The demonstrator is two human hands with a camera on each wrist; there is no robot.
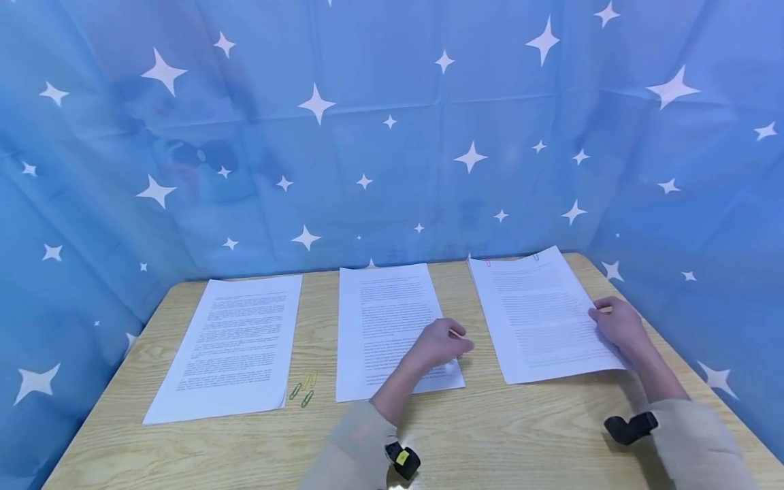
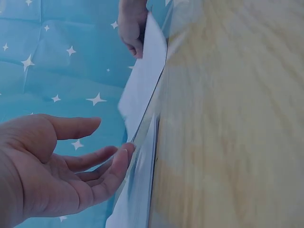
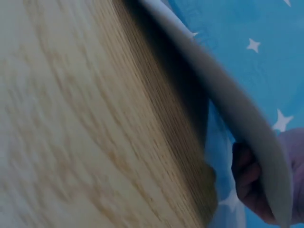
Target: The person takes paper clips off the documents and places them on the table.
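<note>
At the table's right side lies a stack of printed sheets, with a reddish paper clip and a dark paper clip on its far edge. My right hand grips the stack's right edge, thumb on top; the right wrist view shows fingers curled beneath the bent, lifted paper. My left hand hovers over the right part of the middle printed sheets. In the left wrist view, that hand's fingers are loosely bent, with nothing held between them and the thumb.
Another printed stack lies at the left of the wooden table. Between it and the middle sheets are green paper clips and yellow paper clips. A blue star-patterned curtain surrounds the table's back and sides.
</note>
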